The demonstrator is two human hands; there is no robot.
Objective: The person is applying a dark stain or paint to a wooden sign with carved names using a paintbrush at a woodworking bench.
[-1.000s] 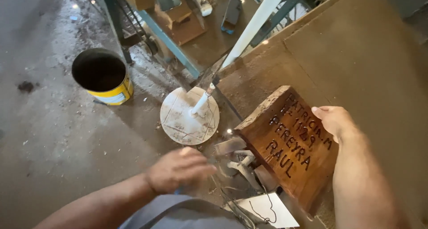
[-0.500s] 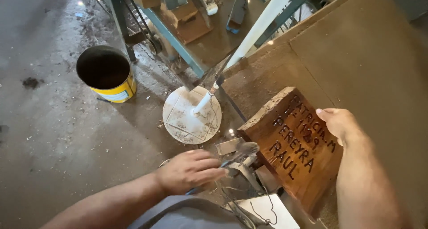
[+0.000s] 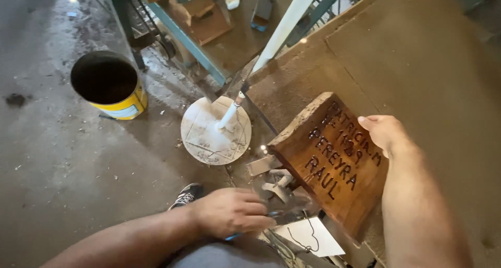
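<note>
Left hand (image 3: 229, 211) lowered, plaque (image 3: 334, 161) edge-held

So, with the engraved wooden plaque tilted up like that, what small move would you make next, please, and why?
Probably bring the left hand and the thin blue-tipped tool it seems to grip up to the wooden plaque. The right hand already steadies the plaque's upper edge, its lettered face tilted toward the camera, and the left hand sits just below its lower corner.

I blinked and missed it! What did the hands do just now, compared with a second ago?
The left hand slid right, toward the metal scraps beside the wooden plaque, and now grips something bluish. The right hand still holds the plaque's edge. The can stayed put.
</note>
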